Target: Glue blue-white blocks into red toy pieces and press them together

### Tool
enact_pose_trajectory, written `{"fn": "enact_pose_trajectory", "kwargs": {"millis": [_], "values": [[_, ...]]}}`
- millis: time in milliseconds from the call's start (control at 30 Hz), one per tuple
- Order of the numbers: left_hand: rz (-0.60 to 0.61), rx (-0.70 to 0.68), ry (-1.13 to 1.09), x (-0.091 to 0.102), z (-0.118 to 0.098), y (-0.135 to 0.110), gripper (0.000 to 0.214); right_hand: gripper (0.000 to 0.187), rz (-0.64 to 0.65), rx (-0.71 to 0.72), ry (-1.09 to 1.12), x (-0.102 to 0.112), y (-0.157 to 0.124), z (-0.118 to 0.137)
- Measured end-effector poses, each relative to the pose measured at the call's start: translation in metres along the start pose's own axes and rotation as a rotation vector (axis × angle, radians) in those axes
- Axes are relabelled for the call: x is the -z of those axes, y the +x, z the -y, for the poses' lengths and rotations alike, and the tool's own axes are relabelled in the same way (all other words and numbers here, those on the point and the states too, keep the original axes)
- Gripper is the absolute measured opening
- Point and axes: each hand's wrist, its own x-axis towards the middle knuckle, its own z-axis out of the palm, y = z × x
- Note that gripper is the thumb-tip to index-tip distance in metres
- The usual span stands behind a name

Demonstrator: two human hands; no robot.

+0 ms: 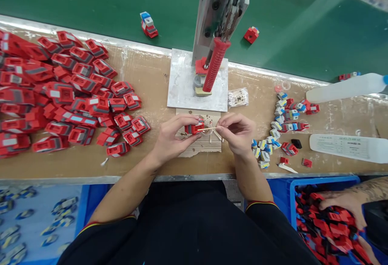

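Note:
My left hand (172, 137) is closed around a small red toy part (194, 128), held just above a scrap of cardboard (200, 145). My right hand (238, 131) pinches a thin wooden stick (207, 129) whose tip touches the red part. Directly behind my hands stands a hand press (221, 18) with a red-gripped lever (216, 64) on a grey base plate (182, 87). A red piece sits under the press head.
A big heap of red toy bodies (60, 91) covers the left of the bench. Small blue, white and red pieces (279, 127) lie to the right, with a white bottle (345, 88). Another person's hand (342, 204) reaches into a blue bin (292, 194) of red parts.

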Motion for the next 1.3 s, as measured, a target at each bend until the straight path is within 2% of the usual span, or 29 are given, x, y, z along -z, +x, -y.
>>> {"fn": "enact_pose_trajectory", "kwargs": {"millis": [200,400,600,833,1300], "values": [[0.005,-0.009,-0.022,0.0010,-0.0004,0.0004,0.023,0.034,0.012,0.000,0.036,-0.0033,-0.0021,-0.0014],[0.008,0.022,-0.026,0.0013,-0.0002,0.0001,0.023,0.039,0.023,-0.036,-0.025,-0.0031,-0.0033,-0.0034],[-0.010,-0.008,-0.029,0.0012,0.0012,-0.0010,0.025,0.032,0.031,0.002,-0.024,-0.0008,-0.0016,-0.0034],[-0.014,0.042,-0.014,0.0011,0.0019,-0.0014,0.026,0.036,0.021,-0.001,-0.047,-0.0012,-0.0018,-0.0031],[-0.032,0.002,0.014,0.0026,0.0020,-0.0015,0.027,0.031,0.039,0.018,-0.036,0.0026,-0.0014,-0.0036]]}}
